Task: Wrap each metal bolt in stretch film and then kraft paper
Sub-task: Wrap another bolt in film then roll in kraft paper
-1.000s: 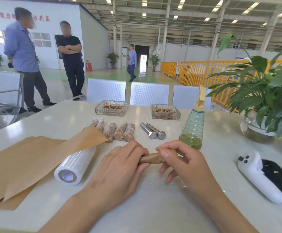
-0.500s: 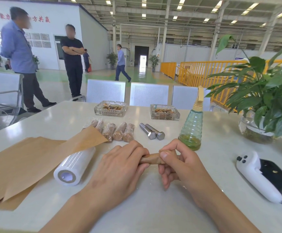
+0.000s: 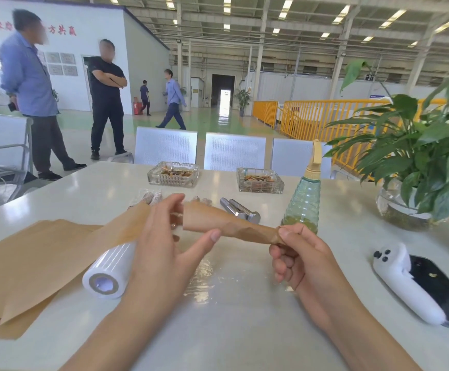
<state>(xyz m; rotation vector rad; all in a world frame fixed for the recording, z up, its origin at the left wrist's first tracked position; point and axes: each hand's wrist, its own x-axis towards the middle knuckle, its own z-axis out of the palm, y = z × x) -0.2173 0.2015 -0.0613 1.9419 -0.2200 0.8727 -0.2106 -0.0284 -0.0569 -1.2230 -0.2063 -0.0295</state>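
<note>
A bolt rolled in kraft paper point(image 3: 226, 226) is held above the table between both hands. My right hand point(image 3: 298, 253) pinches its twisted right end. My left hand point(image 3: 164, 236) holds the wider left end, thumb under the roll and fingers at the open paper edge. Two bare metal bolts point(image 3: 240, 210) lie behind it. Several wrapped bolts point(image 3: 152, 197) lie further left, partly hidden by my left hand. A white stretch film roll point(image 3: 109, 271) lies on the table beside loose kraft paper sheets point(image 3: 30, 261). A scrap of film point(image 3: 202, 279) lies under the hands.
A green spray bottle point(image 3: 302, 207) stands just behind my right hand. Two glass ashtrays point(image 3: 173, 174) point(image 3: 260, 180) sit at the back. A potted plant point(image 3: 416, 167) and a white device on a phone point(image 3: 408, 282) are at the right. People stand beyond the table.
The paper-wrapped bolt has been lifted off the table. My left hand has let go of its full grip around the roll and now holds the flared left end; my right hand pinches the twisted end.
</note>
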